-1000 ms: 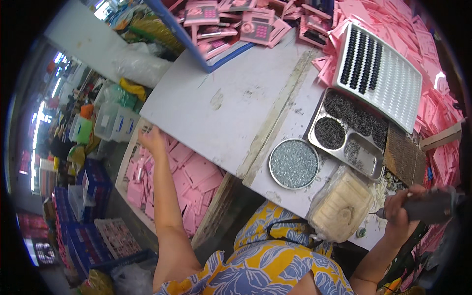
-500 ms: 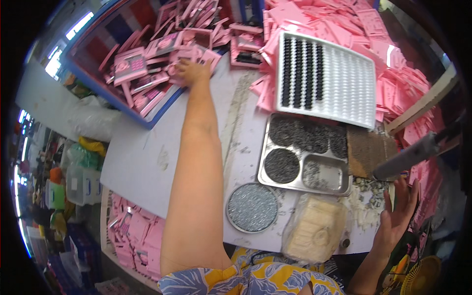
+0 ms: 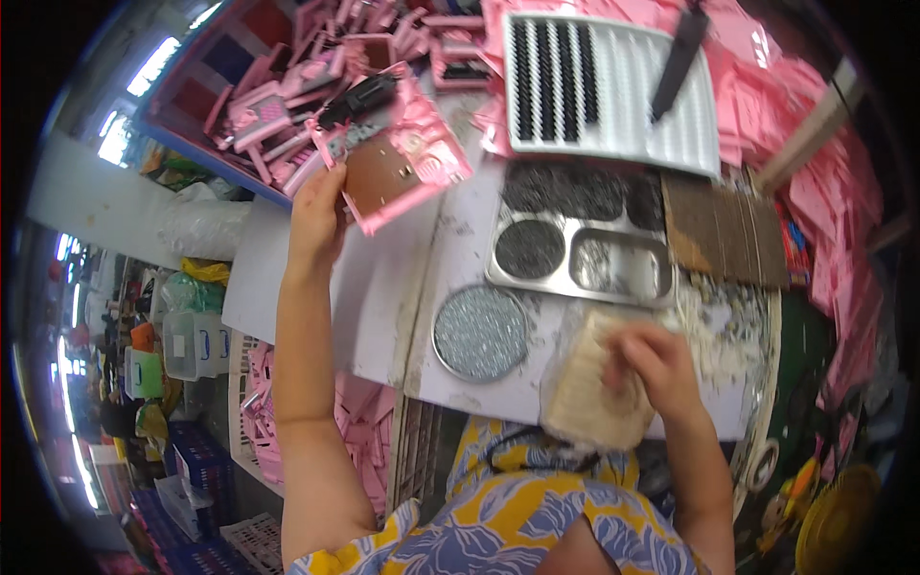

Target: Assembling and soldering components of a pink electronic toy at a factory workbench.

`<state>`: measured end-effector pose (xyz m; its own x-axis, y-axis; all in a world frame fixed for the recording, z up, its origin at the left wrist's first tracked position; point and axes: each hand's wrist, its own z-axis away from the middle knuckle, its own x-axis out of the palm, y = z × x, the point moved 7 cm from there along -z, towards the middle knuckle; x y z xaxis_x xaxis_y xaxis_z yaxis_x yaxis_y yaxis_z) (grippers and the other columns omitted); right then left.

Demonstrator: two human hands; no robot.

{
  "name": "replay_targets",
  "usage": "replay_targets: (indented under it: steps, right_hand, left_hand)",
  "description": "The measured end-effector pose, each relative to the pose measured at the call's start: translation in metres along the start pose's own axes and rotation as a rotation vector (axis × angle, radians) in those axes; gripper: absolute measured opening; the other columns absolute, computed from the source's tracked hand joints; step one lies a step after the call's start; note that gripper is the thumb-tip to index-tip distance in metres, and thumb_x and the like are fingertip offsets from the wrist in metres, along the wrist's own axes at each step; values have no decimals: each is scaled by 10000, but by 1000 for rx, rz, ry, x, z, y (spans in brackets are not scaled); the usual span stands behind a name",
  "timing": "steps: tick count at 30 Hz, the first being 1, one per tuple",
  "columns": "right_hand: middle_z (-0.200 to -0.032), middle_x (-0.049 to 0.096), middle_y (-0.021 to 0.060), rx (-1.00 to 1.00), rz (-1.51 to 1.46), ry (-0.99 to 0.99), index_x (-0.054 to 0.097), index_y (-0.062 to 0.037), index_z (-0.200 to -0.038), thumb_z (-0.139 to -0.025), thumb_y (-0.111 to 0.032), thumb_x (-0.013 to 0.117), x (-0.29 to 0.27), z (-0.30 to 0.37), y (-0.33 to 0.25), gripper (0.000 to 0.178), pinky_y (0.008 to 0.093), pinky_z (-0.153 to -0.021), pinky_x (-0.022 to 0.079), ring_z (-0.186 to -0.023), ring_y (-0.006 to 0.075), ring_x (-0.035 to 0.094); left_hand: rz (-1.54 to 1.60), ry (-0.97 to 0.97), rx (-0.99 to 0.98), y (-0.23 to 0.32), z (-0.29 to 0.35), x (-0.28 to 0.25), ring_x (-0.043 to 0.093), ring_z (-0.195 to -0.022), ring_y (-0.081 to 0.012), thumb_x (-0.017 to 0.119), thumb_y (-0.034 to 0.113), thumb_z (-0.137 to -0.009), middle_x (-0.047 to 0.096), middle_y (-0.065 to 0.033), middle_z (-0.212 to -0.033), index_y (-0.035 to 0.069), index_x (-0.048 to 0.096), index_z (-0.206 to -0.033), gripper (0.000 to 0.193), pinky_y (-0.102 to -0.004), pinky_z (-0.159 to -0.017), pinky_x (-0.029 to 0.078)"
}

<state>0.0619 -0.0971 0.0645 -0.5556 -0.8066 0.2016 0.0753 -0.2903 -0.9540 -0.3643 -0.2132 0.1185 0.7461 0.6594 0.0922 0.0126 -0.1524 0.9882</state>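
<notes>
My left hand (image 3: 318, 216) grips a pink plastic casing (image 3: 422, 192) by its near left edge and holds it raised, tilted, above the table. Its inner side faces up, with a brown board, small metal bits and a black part along the far edge. My right hand (image 3: 656, 369) is over a beige block in clear plastic wrap (image 3: 585, 393). Its fingers are curled together and slightly blurred; what they hold, if anything, is hidden. Left of the block stands a round tin of small silvery pieces (image 3: 481, 333).
Behind lies a compartmented metal tray (image 3: 575, 287) of dark small parts, beside brown cardboard (image 3: 724, 230). A ridged white tray (image 3: 613, 158) with black rows rests on pink parts. Above it hangs a dark stick-shaped tool (image 3: 680, 62). A blue-rimmed box (image 3: 206, 158) of pink casings stands far left.
My left hand has come back from the box toward me, now with a pink casing. My right hand has moved left from the table's right side to the wrapped block, its fingers curling. The view has shifted.
</notes>
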Motion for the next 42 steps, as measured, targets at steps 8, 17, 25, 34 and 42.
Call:
replay_targets:
  steps: [8,17,25,34,42]
  right_hand:
    - [-1241,665,122,-7,-566,-141,538,-12,-1380,-1036,-537,496,16,-14,35,629,354,-946,535,-1098,185,653]
    - [-549,570,129,-120,1164,526,641,-49,-717,-948,-390,672,-59,74,50,414,413,-473,435,-490,261,601]
    - [-591,634,116,-283,1374,511,650,-114,-684,-913,-384,670,-75,43,55,355,447,-488,479,-543,328,640]
    - [-601,625,124,255,781,156,518,-35,-1338,-856,-352,728,-65,88,42,614,419,-547,472,-566,306,639]
    - [-692,647,43,-280,734,-149,680,-85,-1276,-759,-185,772,-2,121,13,534,389,-591,512,-601,262,649]
  left_hand:
    - [227,-361,-378,-61,195,174,680,-1033,-171,492,170,-1073,673,-146,-1232,-43,439,-1459,444,-304,-920,540]
    - [-981,-509,80,-97,237,227,647,-544,-333,632,210,-982,611,-145,-603,35,417,-1505,592,-417,-528,488]
    - [-961,-516,367,-80,210,247,641,-698,-327,708,233,-898,660,-101,-818,104,630,-1207,344,-427,-601,493]
    - [-763,-905,443,-88,266,263,586,-809,-235,805,168,-753,619,-23,-909,114,676,-1001,285,-381,-709,391]
    - [-481,-1050,642,-76,295,284,602,-815,-214,756,140,-730,648,-24,-967,105,703,-1098,374,-360,-682,449]
